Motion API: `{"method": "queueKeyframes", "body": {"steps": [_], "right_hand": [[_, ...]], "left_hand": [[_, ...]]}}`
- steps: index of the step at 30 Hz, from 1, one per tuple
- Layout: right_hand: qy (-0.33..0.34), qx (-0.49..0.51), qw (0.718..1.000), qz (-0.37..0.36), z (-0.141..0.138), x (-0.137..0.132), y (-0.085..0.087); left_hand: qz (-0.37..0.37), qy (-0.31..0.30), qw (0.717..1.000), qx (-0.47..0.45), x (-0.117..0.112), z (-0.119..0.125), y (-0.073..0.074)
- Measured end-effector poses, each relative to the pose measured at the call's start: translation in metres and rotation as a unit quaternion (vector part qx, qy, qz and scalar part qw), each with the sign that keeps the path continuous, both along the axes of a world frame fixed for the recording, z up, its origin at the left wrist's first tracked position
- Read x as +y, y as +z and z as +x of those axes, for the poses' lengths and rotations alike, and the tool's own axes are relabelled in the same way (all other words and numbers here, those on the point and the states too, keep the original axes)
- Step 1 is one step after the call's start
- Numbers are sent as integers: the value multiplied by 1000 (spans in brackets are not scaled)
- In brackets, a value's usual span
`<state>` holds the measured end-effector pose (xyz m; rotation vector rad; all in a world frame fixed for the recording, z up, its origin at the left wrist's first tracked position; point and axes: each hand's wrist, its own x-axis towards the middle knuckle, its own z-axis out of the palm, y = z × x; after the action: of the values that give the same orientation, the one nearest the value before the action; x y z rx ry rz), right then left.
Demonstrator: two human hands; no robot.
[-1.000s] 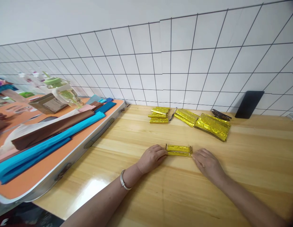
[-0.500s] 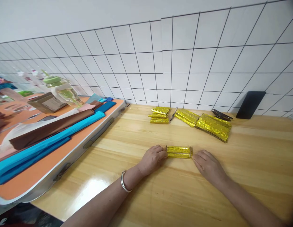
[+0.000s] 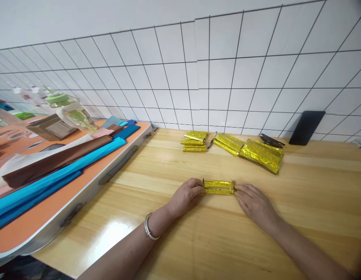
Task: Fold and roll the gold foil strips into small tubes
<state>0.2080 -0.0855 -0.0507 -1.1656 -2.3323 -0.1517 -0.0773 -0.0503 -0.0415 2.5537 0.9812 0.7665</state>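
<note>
A small folded piece of gold foil paper [image 3: 218,187] lies flat on the wooden table between my hands, with a lengthwise crease through its middle and its short ends turned up. My left hand [image 3: 187,196], a silver bangle at its wrist, pinches the left end. At the right end, the fingertips of my right hand [image 3: 254,201] are closed on the turned-up edge. Beyond them are a pile of narrow folded gold strips [image 3: 194,141], a pen [image 3: 212,140], a gold foil sheet [image 3: 228,144] and a stack of gold foil sheets [image 3: 262,156].
A black hair clip [image 3: 272,140] lies behind the stack, and a black phone [image 3: 306,127] leans on the tiled wall. To the left, an orange folding table [image 3: 49,210] bears blue and brown paper [image 3: 58,161], a cardboard box [image 3: 52,127] and a green-lidded bottle [image 3: 72,111].
My view has shifted slightly, so everything sits a little further left. Both hands stay at the foil's ends; the right fingers have pressed in a bit over its right edge.
</note>
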Motion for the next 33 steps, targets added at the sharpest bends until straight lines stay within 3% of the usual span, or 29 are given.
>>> {"method": "queueKeyframes", "body": {"steps": [17,33], "right_hand": [[16,21,1000,-14,5,0,0],[19,16,999,-28,5,1,1]], "left_hand": [[45,-41,997,42,-1,1,-2],[36,-28,994,97,-2,0,0]]}}
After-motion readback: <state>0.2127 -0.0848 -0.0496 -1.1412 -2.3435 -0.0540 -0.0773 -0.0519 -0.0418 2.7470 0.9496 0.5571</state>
